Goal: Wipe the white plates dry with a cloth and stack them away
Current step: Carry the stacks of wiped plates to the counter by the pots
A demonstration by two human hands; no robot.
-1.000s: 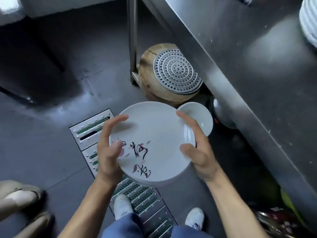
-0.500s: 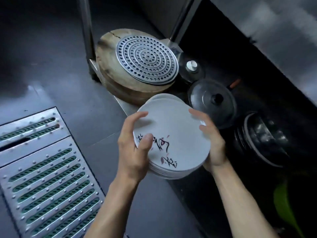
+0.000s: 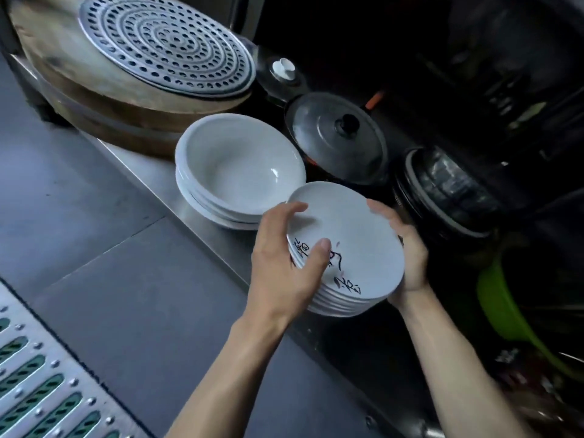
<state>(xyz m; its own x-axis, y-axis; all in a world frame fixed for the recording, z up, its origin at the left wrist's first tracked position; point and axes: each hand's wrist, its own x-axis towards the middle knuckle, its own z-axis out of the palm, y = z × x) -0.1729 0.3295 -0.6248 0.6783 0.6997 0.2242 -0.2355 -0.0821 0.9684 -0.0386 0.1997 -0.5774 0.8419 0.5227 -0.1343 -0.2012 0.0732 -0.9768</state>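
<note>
A stack of several white plates [image 3: 357, 235], the top one marked with black brush writing, is held between both hands low over the steel shelf [image 3: 151, 172] under the counter. My left hand [image 3: 284, 263] grips the stack's left rim, thumb on the top plate. My right hand [image 3: 407, 248] cups the right rim with its fingers curled over the edge. Just to the left stands a stack of white deep bowls [image 3: 234, 175], its rim close to the plates.
A round wooden chopping block [image 3: 94, 99] with a perforated metal steamer disc [image 3: 164, 42] lies at the back left. A lidded dark pot [image 3: 338, 137], another dark pot [image 3: 448, 194] and a green basin [image 3: 505, 308] crowd the right. A floor drain grate [image 3: 34, 390] is bottom left.
The view has dropped closer to the lower shelf. Both hands carried the plate stack down and right, beside the bowl stack, which has come into full view.
</note>
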